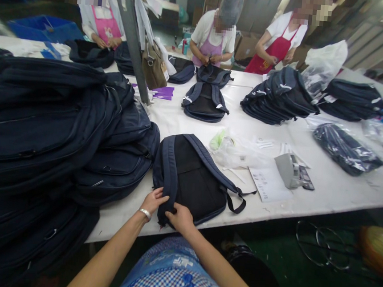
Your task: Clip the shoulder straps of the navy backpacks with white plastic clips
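A dark navy backpack (198,180) lies back side up at the near edge of the white table, its padded straps on top. My left hand (153,200) has its fingers closed on the outer edge of the left shoulder strap (169,168), near its lower end. On the inner side of that same strap, my right hand (181,217) pinches the lower end. The other strap (207,156) runs loosely across to the right, with its webbing loop (236,203) hanging over the backpack's side. My fingertips partly hide the strap's lower end.
A tall pile of navy backpacks (39,125) rises at the left. Stacked backpacks (279,97) and a plastic-wrapped one (347,148) lie right. A grey tape dispenser (288,170) sits beside a paper sheet (268,186). A metal post (132,35) stands behind. Three co-workers face me across the table.
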{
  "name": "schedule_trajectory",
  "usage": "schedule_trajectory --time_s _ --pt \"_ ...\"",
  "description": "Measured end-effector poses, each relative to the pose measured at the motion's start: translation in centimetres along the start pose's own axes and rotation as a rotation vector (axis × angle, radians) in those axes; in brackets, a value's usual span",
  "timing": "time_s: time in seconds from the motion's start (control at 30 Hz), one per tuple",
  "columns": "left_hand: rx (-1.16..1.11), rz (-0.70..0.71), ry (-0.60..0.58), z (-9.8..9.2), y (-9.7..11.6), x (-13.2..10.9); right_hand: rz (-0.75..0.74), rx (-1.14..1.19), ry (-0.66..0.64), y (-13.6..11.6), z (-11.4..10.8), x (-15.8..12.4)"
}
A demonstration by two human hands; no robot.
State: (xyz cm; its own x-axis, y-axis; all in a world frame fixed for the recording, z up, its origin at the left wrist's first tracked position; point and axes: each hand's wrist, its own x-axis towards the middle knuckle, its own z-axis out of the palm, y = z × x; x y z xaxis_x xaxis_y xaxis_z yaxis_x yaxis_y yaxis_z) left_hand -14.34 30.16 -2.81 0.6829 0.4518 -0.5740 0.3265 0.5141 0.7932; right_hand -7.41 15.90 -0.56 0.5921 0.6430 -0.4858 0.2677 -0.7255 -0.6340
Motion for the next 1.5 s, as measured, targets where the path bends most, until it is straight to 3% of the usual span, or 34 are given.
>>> schedule_trajectory --time_s 0.1,0.3,0.4,0.5,0.6,0.7,0.8,0.93,1.1,1.33,1.5 --pt "-0.101 0.026 0.001 0.4 -0.5 0.0 -0.051 0.226 0.074 0.4 0.0 1.0" --pt "-0.185 0.101 -0.069 1.2 -0.9 0.2 -0.064 0.757 -0.009 1.3 0.8 2.5" --pt "-0.108 0.155 -0.073 1.2 -1.6 0.6 -0.041 0.870 0.010 1.7 1.7 2.7" --pt "0.042 0.145 -0.048 0.6 -1.9 0.8 0.049 0.868 0.041 2.0 2.5 2.9" --pt "0.214 0.114 -0.012 -0.3 -1.7 1.1 0.047 0.889 0.053 2.3 2.9 3.1" --pt "0.274 0.086 -0.100 -0.6 -1.3 1.3 0.013 0.868 0.051 2.4 3.0 3.1" --pt "0.215 0.067 -0.179 -0.3 -1.1 1.3 0.003 0.782 0.050 2.5 2.6 2.9" --pt "0.191 0.109 -0.177 0.5 -1.1 0.8 0.012 0.671 0.053 3.0 1.5 2.8" --pt "0.096 0.091 -0.278 1.3 -1.5 0.4 0.028 0.690 0.056 4.0 -0.1 2.8" --pt "-0.048 -0.073 -0.153 1.8 -3.8 0.7 0.120 0.618 -0.072 4.6 -0.6 2.8" --pt "-0.159 -0.171 -0.121 2.3 -3.7 -0.6 0.157 0.624 -0.122 4.5 -1.4 3.0"
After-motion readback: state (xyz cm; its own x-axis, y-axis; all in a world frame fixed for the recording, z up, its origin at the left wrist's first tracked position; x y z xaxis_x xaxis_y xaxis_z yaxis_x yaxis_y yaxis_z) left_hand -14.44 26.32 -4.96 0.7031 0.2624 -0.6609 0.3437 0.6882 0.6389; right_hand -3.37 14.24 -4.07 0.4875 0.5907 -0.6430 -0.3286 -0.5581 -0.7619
